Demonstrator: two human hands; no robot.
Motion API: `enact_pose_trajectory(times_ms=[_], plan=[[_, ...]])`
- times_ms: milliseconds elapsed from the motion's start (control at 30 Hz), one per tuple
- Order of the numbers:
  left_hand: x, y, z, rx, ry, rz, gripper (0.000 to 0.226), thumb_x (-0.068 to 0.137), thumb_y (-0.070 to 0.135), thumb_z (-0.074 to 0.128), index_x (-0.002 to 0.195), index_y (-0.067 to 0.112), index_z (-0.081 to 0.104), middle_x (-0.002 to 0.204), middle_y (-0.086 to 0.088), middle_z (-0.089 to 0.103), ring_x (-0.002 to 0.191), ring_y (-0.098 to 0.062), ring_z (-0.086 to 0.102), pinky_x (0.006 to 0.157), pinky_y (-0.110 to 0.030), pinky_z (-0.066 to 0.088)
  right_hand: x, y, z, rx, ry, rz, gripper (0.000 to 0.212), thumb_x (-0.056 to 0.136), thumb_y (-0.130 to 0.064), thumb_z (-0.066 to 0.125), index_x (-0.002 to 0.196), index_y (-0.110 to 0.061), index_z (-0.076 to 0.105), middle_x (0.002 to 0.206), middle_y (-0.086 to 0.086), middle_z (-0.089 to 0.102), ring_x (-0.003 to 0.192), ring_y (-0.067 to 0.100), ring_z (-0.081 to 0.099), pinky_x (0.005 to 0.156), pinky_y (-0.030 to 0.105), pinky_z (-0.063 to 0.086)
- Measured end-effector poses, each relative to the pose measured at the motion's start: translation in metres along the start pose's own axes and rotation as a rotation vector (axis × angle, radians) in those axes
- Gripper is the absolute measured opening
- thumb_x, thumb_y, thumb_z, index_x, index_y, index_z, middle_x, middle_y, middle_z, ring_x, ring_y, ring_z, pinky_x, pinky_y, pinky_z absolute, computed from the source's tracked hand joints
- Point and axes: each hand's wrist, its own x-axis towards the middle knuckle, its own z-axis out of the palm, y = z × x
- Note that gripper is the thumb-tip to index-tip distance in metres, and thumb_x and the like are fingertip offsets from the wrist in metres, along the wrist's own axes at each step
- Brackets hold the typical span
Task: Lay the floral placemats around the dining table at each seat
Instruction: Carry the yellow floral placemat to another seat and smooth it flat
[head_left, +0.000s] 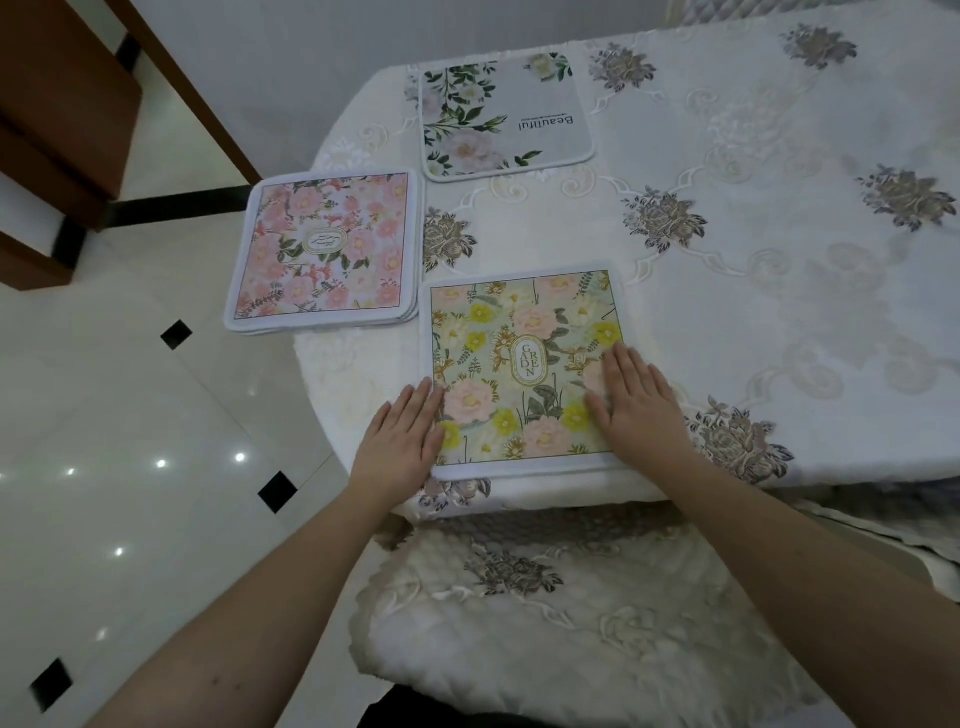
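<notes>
Pressing garden placemat (524, 364) flat at desk (779, 260) near edge | both hands (402, 431) (636, 402) open-palmed, fingers gripping nothing | risk: uneven push skews mat, bunches tablecloth (753, 171).

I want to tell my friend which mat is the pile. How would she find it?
Start at the table with the white embroidered cloth, and go to its rounded left edge. The stack of placemats sits there, partly hanging over the floor. It is covered in pink flowers and shows several layered edges, unlike the yellow-flowered mat under both hands and the mostly white "Beautiful" mat farther away.
</notes>
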Motion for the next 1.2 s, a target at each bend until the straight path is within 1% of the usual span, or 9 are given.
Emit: enact_pose_trajectory(times_ms=[133,267,400,467,533,667,800,967,1200], plan=[[-0.008,0.009,-0.01,-0.069,0.045,-0.082,0.062,0.102,0.054,0.003,0.158,0.027,0.002,0.164,0.009,-0.01,0.15,-0.007,-0.012,0.122,-0.035,0.002,-0.01,-0.028,-0.012,0.02,0.005,0.192,0.073,0.1,-0.053,0.009,0.155,-0.007,-0.007,0.163,0.011,-0.009,0.15,0.023,-0.008,0.122,0.041,-0.002],[0.004,0.061,-0.003,-0.205,0.04,-0.056,0.066,0.099,0.054,-0.001,0.158,0.023,-0.004,0.163,0.008,-0.014,0.148,-0.004,-0.015,0.122,-0.033,-0.002,-0.021,-0.092,-0.004,0.118,0.005,-0.02,0.071,0.096,-0.05,-0.002,0.155,-0.011,-0.005,0.162,0.003,-0.011,0.15,0.019,-0.008,0.121,0.036,-0.006],[0.012,0.092,0.012,-0.072,-0.051,0.004,0.067,0.089,0.05,-0.015,0.151,0.024,-0.019,0.16,0.007,-0.024,0.148,-0.011,-0.021,0.121,-0.038,-0.013,-0.03,-0.104,0.013,0.075,-0.086,-0.171,0.061,0.1,-0.04,0.021,0.15,-0.008,0.034,0.158,0.009,0.03,0.146,0.023,0.029,0.116,0.041,0.016],[0.012,0.087,0.014,0.002,-0.065,0.023,0.068,0.087,0.05,-0.018,0.15,0.024,-0.022,0.158,0.008,-0.027,0.148,-0.012,-0.023,0.121,-0.041,-0.012,-0.032,-0.095,0.013,0.067,-0.107,-0.18,0.059,0.099,-0.042,0.027,0.147,-0.01,0.041,0.155,0.007,0.037,0.143,0.022,0.035,0.115,0.043,0.026],[0.011,0.076,0.016,0.038,-0.049,0.078,0.068,0.092,0.051,-0.013,0.154,0.024,-0.015,0.161,0.007,-0.023,0.149,-0.012,-0.021,0.122,-0.04,-0.008,-0.034,-0.083,0.011,0.049,-0.1,-0.195,0.06,0.099,-0.045,0.026,0.149,-0.014,0.039,0.156,0.004,0.036,0.144,0.02,0.033,0.115,0.045,0.028],[0.004,0.049,0.017,0.085,0.003,0.168,0.063,0.102,0.051,0.008,0.158,0.022,0.009,0.165,0.001,0.004,0.152,-0.019,0.002,0.121,-0.039,0.006,-0.04,-0.044,0.004,0.006,-0.116,-0.141,0.066,0.098,-0.052,0.017,0.155,-0.018,0.021,0.161,0.0,0.016,0.149,0.017,0.014,0.12,0.037,0.005],[-0.004,0.028,0.014,0.11,-0.043,0.232,0.065,0.102,0.054,0.006,0.158,0.021,0.008,0.165,0.0,0.003,0.152,-0.017,0.004,0.121,-0.036,0.005,-0.048,-0.004,-0.004,-0.022,-0.118,-0.101,0.067,0.097,-0.057,0.002,0.155,-0.024,-0.006,0.161,-0.007,-0.011,0.149,0.011,-0.011,0.119,0.031,-0.009],[-0.013,0.011,0.006,0.121,-0.091,0.204,0.07,0.096,0.062,-0.005,0.156,0.025,-0.008,0.163,0.008,-0.012,0.151,-0.01,-0.009,0.12,-0.029,-0.007,-0.054,0.017,-0.016,-0.057,-0.187,-0.069,0.072,0.09,-0.06,-0.012,0.153,-0.027,-0.014,0.16,-0.01,-0.018,0.148,0.009,-0.014,0.118,0.03,-0.008],[-0.056,0.0,-0.02,0.075,-0.252,0.078,0.096,0.072,0.071,-0.025,0.155,0.024,-0.012,0.159,0.01,-0.021,0.151,-0.009,-0.011,0.118,-0.03,-0.009,-0.054,-0.011,-0.05,-0.154,-0.385,0.006,0.064,0.103,-0.044,0.022,0.156,-0.012,0.005,0.165,0.004,0.0,0.15,0.018,0.007,0.121,0.038,0.011]])
